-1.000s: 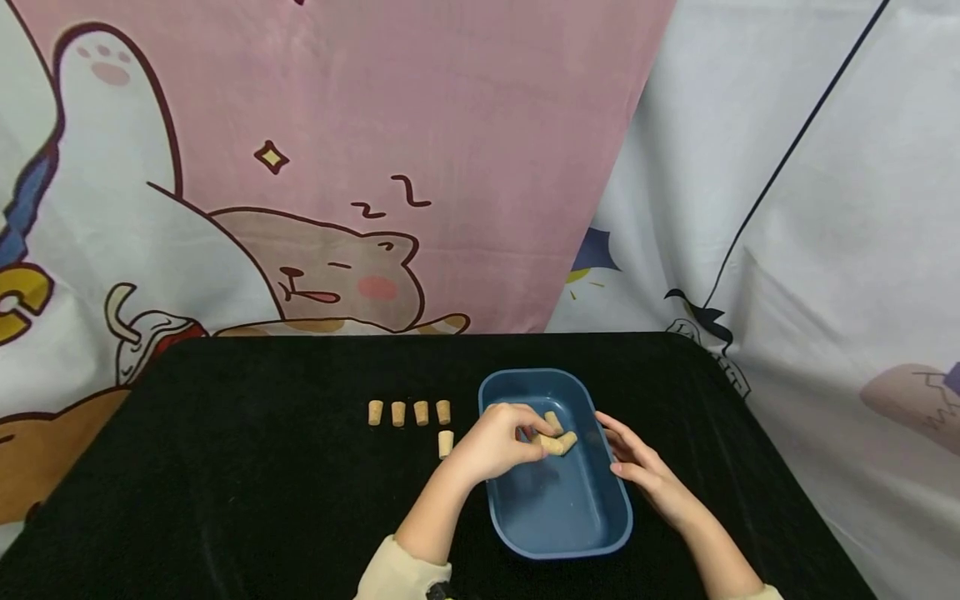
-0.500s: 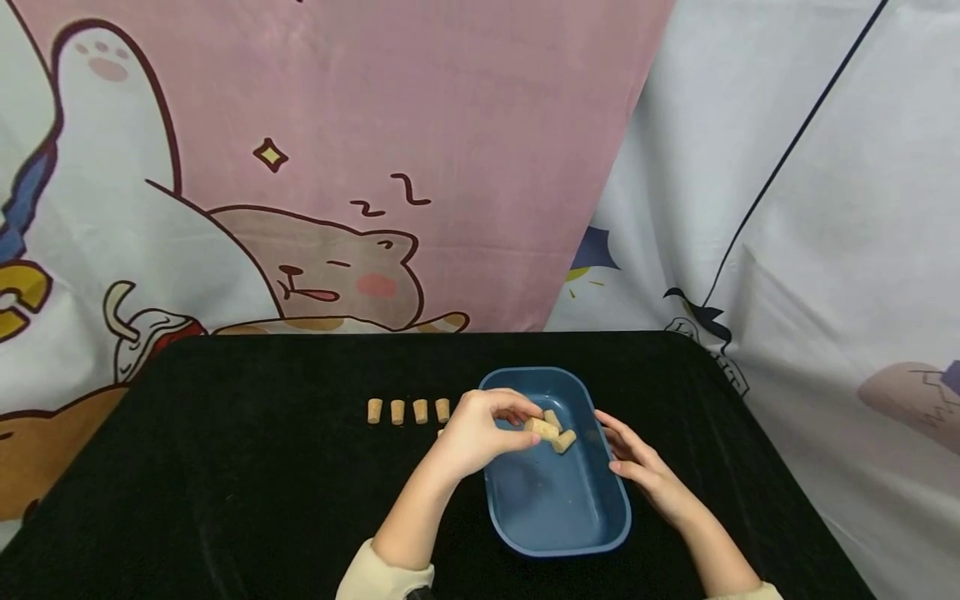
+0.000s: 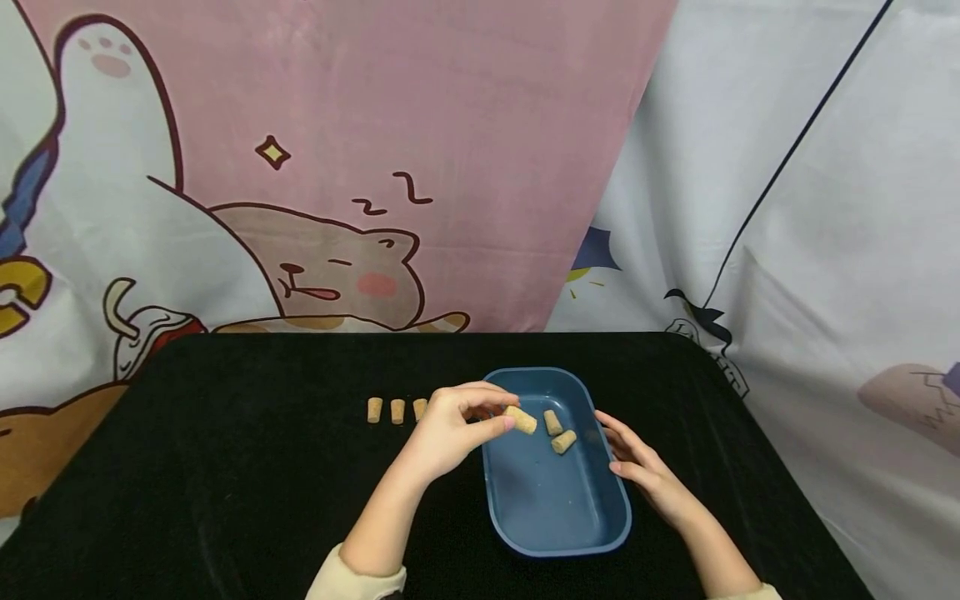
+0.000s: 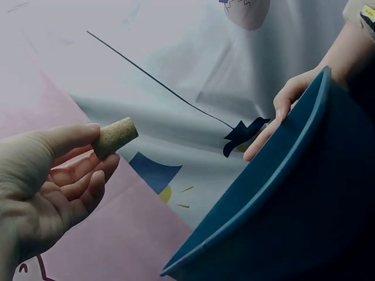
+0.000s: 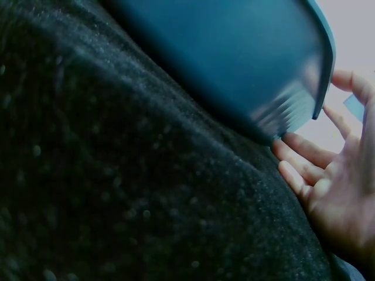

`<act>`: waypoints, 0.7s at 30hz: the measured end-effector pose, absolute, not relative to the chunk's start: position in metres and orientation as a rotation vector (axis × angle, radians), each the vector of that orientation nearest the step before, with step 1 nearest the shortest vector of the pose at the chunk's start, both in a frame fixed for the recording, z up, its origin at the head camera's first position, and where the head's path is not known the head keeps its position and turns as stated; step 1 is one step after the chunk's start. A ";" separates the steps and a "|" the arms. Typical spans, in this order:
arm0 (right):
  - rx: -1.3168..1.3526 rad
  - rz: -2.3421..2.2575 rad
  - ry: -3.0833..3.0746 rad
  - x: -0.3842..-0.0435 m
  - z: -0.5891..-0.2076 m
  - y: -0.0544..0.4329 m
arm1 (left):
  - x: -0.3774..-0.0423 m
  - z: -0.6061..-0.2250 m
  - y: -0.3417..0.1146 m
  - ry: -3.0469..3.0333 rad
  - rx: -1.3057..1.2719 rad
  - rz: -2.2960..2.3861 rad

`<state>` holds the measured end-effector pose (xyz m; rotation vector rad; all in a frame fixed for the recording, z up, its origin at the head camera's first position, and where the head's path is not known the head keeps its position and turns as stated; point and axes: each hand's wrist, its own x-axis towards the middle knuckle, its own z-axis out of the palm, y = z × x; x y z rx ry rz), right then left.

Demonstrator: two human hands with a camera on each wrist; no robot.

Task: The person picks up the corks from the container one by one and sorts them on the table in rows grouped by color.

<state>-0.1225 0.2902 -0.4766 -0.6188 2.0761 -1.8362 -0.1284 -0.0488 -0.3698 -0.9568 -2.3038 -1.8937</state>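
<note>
Between thumb and fingers my left hand (image 3: 453, 429) pinches a cork (image 3: 521, 419), over the left rim of a blue plastic tub (image 3: 555, 517). The left wrist view shows the same cork (image 4: 115, 137) at the fingertips, its free end pointing away from the palm. Two more corks lie inside the tub, an upper cork (image 3: 552, 422) and a lower cork (image 3: 564, 442). At the tub's right side, my right hand (image 3: 651, 475) rests its fairly straight fingers against the outer wall. In the right wrist view, fingertips of this hand (image 5: 340, 187) touch the tub (image 5: 234, 64) near its base.
Left of the tub, several corks stand in a row on the black cloth (image 3: 225, 492); the left one (image 3: 374, 410) is plainly seen, others are hidden behind my left hand. A printed curtain (image 3: 480, 167) hangs behind the table.
My left hand has lifted a cork from the tub's inside and carried it leftward to the rim. It now covers part of the cork row. The right hand stays at the tub.
</note>
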 end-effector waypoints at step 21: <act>-0.622 -1.836 2.074 -0.123 -0.476 0.291 | -0.135 -0.381 -0.093 -2.408 -0.880 -1.766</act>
